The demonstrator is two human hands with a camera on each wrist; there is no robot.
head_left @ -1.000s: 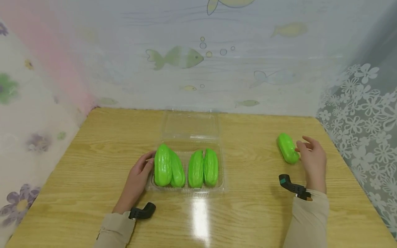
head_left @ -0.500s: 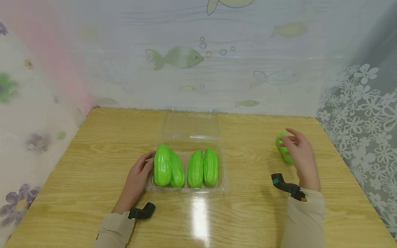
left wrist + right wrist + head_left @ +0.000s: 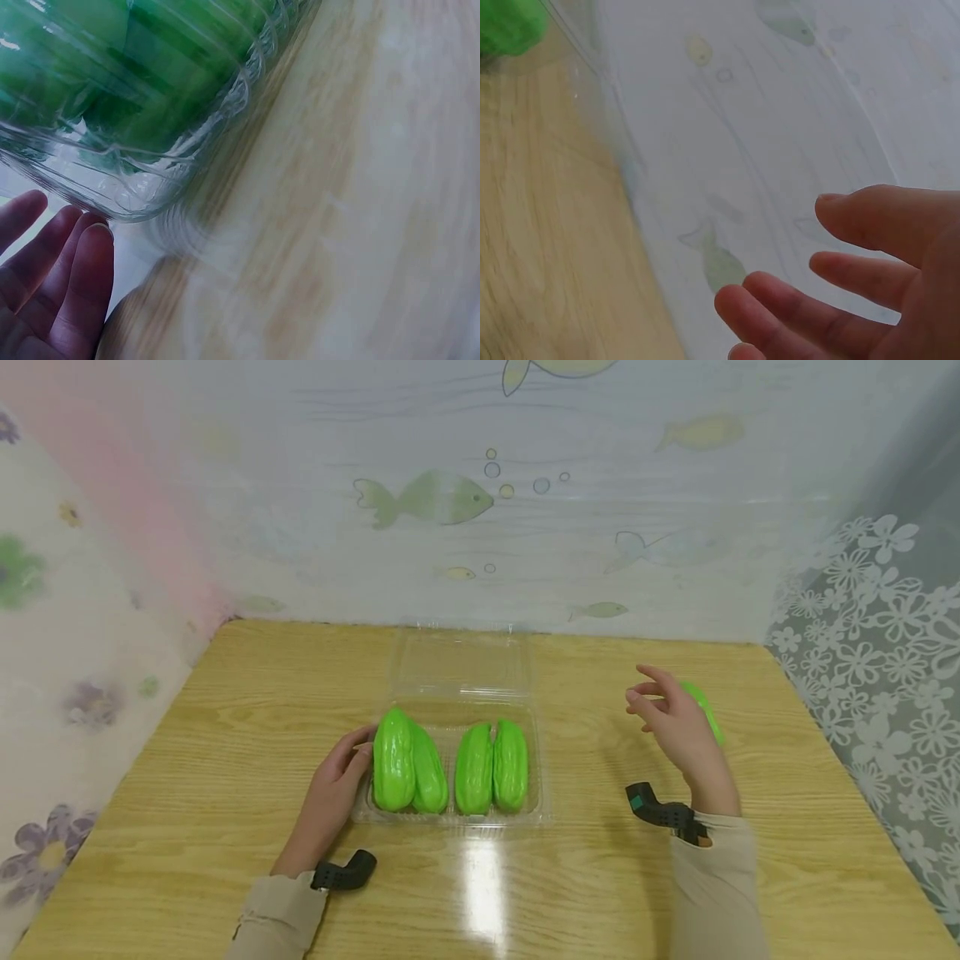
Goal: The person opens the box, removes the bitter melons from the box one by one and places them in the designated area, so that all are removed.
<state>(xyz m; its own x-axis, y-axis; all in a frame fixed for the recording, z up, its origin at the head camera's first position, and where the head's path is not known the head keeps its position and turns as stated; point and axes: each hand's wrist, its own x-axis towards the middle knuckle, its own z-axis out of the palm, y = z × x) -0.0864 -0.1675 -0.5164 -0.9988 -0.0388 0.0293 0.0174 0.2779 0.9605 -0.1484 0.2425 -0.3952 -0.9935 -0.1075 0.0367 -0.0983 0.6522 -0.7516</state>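
Observation:
In the head view my left hand (image 3: pixel 327 793) rests at the left side of an open clear plastic clamshell box (image 3: pixel 540 777). Its fingertips (image 3: pixel 94 240) meet the box's lower edge in the left wrist view, fingers only slightly bent. Several glossy green, ribbed, elongated fruits or vegetables lie in the box: a left pair (image 3: pixel 393 764), one leaning against the other, and a right pair (image 3: pixel 474 770) side by side. My right hand (image 3: pixel 678 727) hovers right of the box with nothing between its loosely bent fingers. Behind it, another green ribbed piece (image 3: pixel 707 712) lies on the table, mostly hidden.
The box's clear lid (image 3: pixel 461 662) lies folded back toward the rear wall (image 3: pixel 300 552). Everything stands on a wood-grain table (image 3: pixel 585 877). A curtain with white flowers (image 3: pixel 862 652) borders the table's right side, and a flowered wall (image 3: pixel 67 710) its left.
My right hand has moved left from beside the loose green piece, passing across it toward the box with nothing held. The left hand and the box have stayed put.

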